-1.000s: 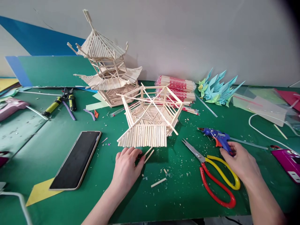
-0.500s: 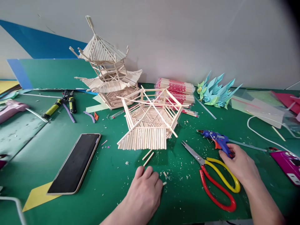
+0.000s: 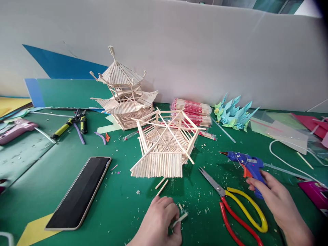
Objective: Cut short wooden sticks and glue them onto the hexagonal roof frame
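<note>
My left hand [image 3: 160, 222], at the bottom middle, is closed with a short wooden stick [image 3: 180, 218] pinched between thumb and fingers. On the right, my right hand [image 3: 276, 198] curls round the handle of a blue hot glue gun [image 3: 247, 164], whose nozzle points left. Ahead of my left hand is an open-framed model [image 3: 164, 143] of thin wooden sticks, with one roof panel [image 3: 157, 165] of side-by-side sticks facing me. Two loose sticks [image 3: 162, 186] lie just below that panel. Scissors [image 3: 217, 189] with one red and one yellow handle rest between my hands, blades apart.
A stick pagoda [image 3: 123, 92] stands behind, beside packs of sticks [image 3: 191, 107] and blue folded paper [image 3: 234, 112]. To the left are a phone [image 3: 79, 193], pliers [image 3: 66, 126] and a pink glue gun [image 3: 17, 130]. A white cable [image 3: 279, 159] runs along the right.
The view has tilted up, so things sit lower. My left hand has turned, showing more of its stick. My right hand has closed further round the glue gun's handle and shifted it slightly right.
</note>
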